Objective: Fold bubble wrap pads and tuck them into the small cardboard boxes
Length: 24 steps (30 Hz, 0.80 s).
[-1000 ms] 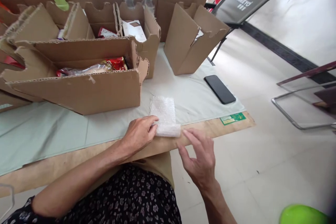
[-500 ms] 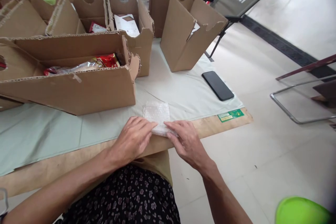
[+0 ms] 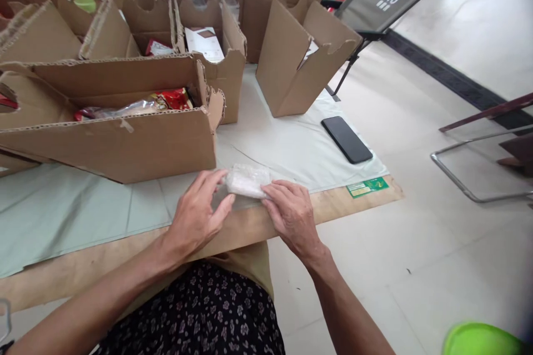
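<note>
White bubble-wrap bundle (image 3: 246, 180), rolled into a short soft wad: it sits in the lower middle of the frame, at the near margin of the pale green sheet (image 3: 83, 205) that covers the wooden tabletop (image 3: 125, 244), just in front of the long open cardboard box (image 3: 125, 144).

Hazards, as judged from this position:
- Unrolling. The wrap is springy and no tape shows on it. If either grip slackens, the loose end is likely to spring open.
- Dropping. The bundle lies close to the tabletop's near edge, so a slip towards the body could carry it off onto the lap or the floor.
- Crushing. A hard squeeze would probably burst bubbles. What is inside the wad, if anything, cannot be made out.
- Collision is unlikely. The black flat phone (image 3: 346, 140), right of centre, lies well apart.

Hands:
- Left hand (image 3: 197, 213): half closed, with thumb and fingers pinching the bundle's left end.
- Right hand (image 3: 291, 213): fingers curled over the right end and pressing on it. Its thumb is hidden.
</note>
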Motion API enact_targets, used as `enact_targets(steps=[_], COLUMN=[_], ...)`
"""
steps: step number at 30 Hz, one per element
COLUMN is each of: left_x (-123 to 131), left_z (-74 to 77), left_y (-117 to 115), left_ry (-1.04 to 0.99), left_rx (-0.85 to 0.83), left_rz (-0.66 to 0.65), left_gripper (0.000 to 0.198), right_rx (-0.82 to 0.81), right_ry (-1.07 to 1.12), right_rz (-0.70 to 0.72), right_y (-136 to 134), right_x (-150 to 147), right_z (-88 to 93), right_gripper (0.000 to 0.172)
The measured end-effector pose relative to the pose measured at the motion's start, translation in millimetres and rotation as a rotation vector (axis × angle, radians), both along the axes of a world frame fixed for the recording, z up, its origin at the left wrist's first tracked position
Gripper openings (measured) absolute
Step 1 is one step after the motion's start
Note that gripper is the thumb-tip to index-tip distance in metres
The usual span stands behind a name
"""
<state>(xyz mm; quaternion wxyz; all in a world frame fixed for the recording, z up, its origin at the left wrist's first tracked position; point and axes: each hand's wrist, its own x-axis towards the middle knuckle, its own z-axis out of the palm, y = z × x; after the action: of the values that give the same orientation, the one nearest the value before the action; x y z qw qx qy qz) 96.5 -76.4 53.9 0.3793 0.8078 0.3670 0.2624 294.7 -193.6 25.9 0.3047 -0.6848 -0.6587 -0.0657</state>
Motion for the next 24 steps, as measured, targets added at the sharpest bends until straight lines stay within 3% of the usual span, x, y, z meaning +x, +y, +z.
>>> enact_targets(steps=[5,7,9,12,15,18,20,22,24], left_x=[-11.5,-7.2,-4.0,-5.8,-11.3,-17.7,-25.2,-37.3,-53.4], left_z=[7.5,5.6,3.9,3.8,4.4,4.4,7.3,16.0,31.7], left_y=[-29.3,-33.8,-34.7,-33.7,-32.8,-32.1,-30.2,-23.8,-9.8], left_ry=[-0.379,-0.52,-0.591,-0.62,-0.655,-0.637,-0.56,-0.483,-0.445], left_rx=[-0.97,-1.125,-1.152,-1.074,-1.003,-0.917,-0.76,-0.449,0.004], left_rz=[0.034,0.024,0.026,-0.014,-0.077,-0.092,-0.103,-0.078,0.018], left_gripper=[0.047,0.045,0.039,0.032,0.03,0.029,0.027,0.034,0.053], right_rx=[0.022,-0.024,-0.04,-0.055,-0.16,-0.208,-0.191,-0.14,-0.049], right_ry=[0.309,0.398,0.459,0.679,1.013,1.137,1.106,1.005,0.87], right_rz=[0.043,0.094,0.069,0.005,0.135,0.134,0.102,0.093,0.046], right_y=[-10.6,-17.7,-26.0,-37.4,-38.8,-26.8,-14.9,-2.8,10.1], right_x=[-18.8,-27.0,-31.2,-31.2,-33.5,-40.1,-40.9,-34.5,-21.3], right_z=[14.1,18.9,20.7,17.2,12.5,18.2,31.5,52.5,80.4], right_gripper=[0.019,0.018,0.019,0.044,0.067,0.044,0.025,0.019,0.018])
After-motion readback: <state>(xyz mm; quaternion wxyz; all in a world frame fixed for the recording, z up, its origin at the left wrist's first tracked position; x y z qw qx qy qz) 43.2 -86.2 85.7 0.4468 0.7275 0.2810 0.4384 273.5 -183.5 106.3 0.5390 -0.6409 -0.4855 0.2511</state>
